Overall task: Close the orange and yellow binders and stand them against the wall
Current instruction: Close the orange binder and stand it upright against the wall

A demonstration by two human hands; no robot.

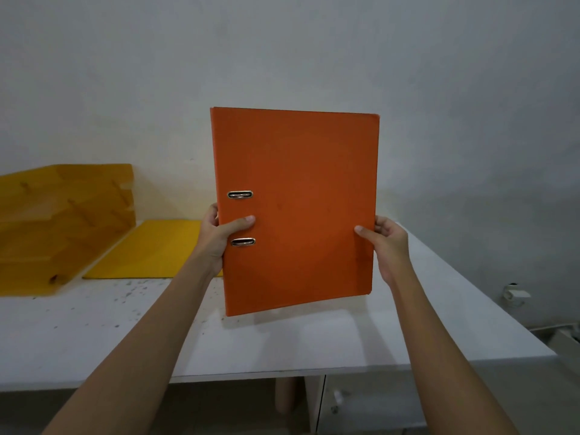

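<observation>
Orange binder (pixel 298 211) is closed and held upright above the white table (pixel 282 343), clear of its surface. Left hand (pixel 216 237) clamps the spine edge, thumb between the two metal slots; right hand (pixel 387 246) pinches the opposite edge. Judged stiff, light, smooth-faced: edge grips suit it. Beyond, yellow binder (pixel 147 249) lies flat beside stacked yellow trays (pixel 62 221). Wall (pixel 314 58) stands behind.
</observation>
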